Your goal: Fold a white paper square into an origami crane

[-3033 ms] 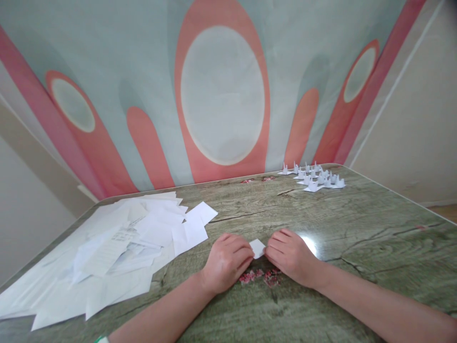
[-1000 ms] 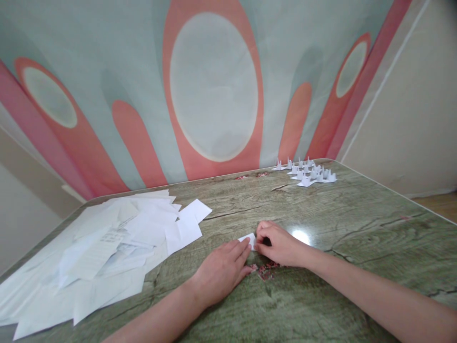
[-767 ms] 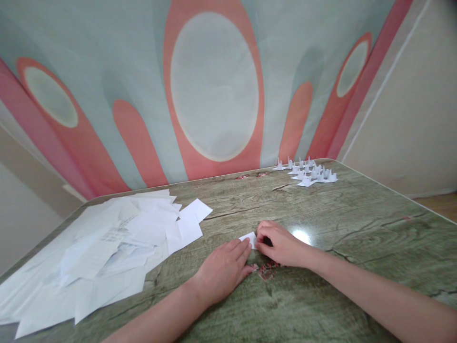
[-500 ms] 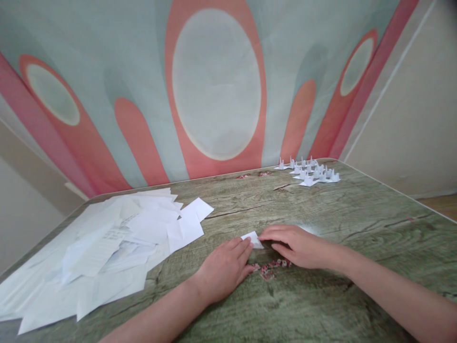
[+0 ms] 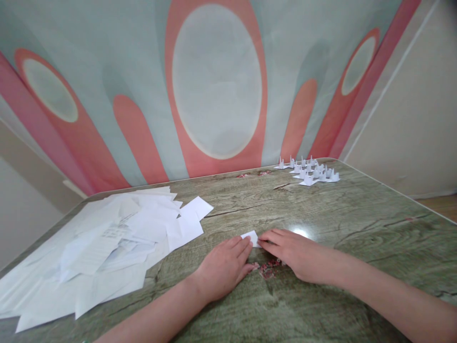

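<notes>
A small folded piece of white paper lies on the table between my two hands. My left hand rests on its left side, fingers lying flat and thumb spread towards me. At the paper's right corner, my right hand pinches the edge between thumb and fingertips. Part of the paper is hidden under the left fingers. Its exact fold is too small to make out.
A wide heap of loose white paper sheets covers the left of the table. Several folded white paper cranes stand at the back right corner. Behind the table hangs a patterned cloth.
My right thumb has closed in to meet the fingertips at the paper's right corner, and that corner is now folded inward. My left hand has stayed almost still.
</notes>
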The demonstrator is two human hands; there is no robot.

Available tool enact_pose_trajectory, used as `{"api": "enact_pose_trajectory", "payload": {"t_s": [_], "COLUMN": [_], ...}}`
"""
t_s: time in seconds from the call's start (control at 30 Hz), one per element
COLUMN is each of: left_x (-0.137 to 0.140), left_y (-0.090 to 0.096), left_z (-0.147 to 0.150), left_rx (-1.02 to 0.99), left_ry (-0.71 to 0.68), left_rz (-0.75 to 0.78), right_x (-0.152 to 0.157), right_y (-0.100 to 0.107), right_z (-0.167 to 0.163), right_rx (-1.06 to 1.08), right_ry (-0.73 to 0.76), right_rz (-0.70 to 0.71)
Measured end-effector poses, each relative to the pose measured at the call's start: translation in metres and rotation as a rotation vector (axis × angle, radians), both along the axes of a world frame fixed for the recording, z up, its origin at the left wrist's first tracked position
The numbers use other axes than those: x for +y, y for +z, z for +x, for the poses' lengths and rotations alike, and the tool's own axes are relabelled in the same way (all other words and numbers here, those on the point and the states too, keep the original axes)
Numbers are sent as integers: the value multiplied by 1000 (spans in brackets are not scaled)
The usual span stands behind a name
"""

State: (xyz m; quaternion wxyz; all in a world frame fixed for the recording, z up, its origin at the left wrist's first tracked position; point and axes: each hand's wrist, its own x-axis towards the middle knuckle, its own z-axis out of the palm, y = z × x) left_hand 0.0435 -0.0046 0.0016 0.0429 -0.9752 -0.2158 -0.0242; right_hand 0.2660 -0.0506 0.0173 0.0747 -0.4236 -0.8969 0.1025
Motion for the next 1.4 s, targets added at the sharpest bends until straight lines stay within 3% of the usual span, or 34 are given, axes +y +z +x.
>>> {"api": "enact_pose_trajectory", "payload": {"t_s": [0.8, 1.4], "left_x": [1, 1], "left_y": [-2, 1], "left_z": [1, 3], "left_rx": [-44, -2], "left_ry": [-17, -9], "left_rz": [27, 9], "right_x": [-9, -12], "right_y": [-13, -28], "right_z": [-15, -34], "right_rx": [-79, -342], "right_ry": [-62, -119], "right_rz": [199, 364]}}
